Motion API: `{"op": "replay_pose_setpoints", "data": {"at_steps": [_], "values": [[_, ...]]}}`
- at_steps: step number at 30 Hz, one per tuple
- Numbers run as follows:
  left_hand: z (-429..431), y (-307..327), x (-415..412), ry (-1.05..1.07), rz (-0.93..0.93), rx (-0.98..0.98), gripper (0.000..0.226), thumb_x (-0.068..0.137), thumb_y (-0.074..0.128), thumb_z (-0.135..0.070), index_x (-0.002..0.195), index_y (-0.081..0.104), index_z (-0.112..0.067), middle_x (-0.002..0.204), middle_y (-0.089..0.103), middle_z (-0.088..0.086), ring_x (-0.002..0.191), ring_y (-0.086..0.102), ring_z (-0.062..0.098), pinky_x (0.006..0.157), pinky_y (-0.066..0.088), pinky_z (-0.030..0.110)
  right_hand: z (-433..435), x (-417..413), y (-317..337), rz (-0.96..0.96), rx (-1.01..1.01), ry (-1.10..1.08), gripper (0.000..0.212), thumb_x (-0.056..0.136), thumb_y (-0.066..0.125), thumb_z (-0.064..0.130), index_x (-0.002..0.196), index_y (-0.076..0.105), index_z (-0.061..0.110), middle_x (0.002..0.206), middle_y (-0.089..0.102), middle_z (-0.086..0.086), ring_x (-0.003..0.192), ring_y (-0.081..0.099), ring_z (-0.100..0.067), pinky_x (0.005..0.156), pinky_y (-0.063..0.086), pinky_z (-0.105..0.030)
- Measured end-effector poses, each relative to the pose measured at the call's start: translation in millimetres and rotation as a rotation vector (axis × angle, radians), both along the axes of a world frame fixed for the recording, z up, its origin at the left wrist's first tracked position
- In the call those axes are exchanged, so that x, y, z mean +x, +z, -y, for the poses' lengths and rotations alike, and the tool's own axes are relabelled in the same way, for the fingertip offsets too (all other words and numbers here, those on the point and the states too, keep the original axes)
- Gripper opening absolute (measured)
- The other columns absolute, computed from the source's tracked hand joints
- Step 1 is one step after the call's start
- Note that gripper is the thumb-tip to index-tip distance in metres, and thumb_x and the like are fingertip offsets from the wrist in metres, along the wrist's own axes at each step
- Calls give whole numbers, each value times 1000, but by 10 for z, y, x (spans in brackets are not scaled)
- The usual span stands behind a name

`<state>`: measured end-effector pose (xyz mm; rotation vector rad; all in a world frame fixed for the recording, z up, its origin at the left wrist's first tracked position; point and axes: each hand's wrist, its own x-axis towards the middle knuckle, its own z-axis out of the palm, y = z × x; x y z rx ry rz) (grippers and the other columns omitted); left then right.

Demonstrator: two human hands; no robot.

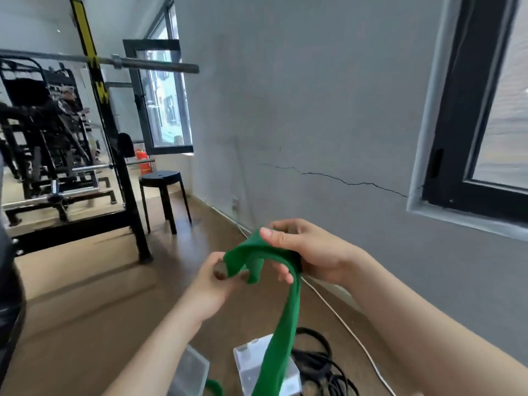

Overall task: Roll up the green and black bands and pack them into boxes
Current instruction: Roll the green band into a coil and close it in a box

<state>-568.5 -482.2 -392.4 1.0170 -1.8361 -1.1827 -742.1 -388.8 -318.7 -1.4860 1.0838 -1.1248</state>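
A long green band (283,332) hangs from my two hands at chest height and trails down to the floor. My right hand (311,250) grips its folded upper end, thumb on top. My left hand (214,284) pinches the band's loose edge just to the left. Black bands (320,364) lie in a tangled heap on the floor at the lower right. Two clear plastic boxes stand on the floor below my hands, one (191,370) at the left and one (251,364) partly behind the hanging band.
A grey wall with a crack and a dark-framed window (468,115) runs along the right. A white cable (351,332) lies along the wall's foot. A black stool (163,192) and a black squat rack with a barbell (100,138) stand ahead on the wooden floor.
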Motion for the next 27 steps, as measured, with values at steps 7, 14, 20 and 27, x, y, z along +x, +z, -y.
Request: {"op": "replay_pose_setpoints", "data": {"at_steps": [7,14,20,27], "values": [[249,505,44,-604,-467,270,74,49,94,-21,116,66,-10,112,68,17,100,67,30,78,58,38,98,-646,138,536,77,-6,37,65,83,39,65,53,17,49,32,8,25,27,1,33,30,-15],[304,451,-4,-579,-334,129,45,47,95,-34,82,72,-14,77,69,10,69,68,19,62,56,24,380,-1069,-468,3,450,-251,45,85,61,49,97,63,6,80,62,-18,54,58,-20,60,53,-27],[92,364,-294,-448,243,-135,13,68,84,-22,77,74,-20,62,63,-9,58,53,7,56,43,18,526,-721,-894,14,314,360,75,66,67,71,131,52,37,131,61,11,125,54,-8,99,46,-36],[264,318,-125,-87,488,-368,20,60,86,-31,65,67,-27,67,61,-6,61,54,6,64,46,28,747,-473,-932,-48,90,170,33,74,76,30,103,70,15,97,73,0,92,67,-11,83,48,-20]]}}
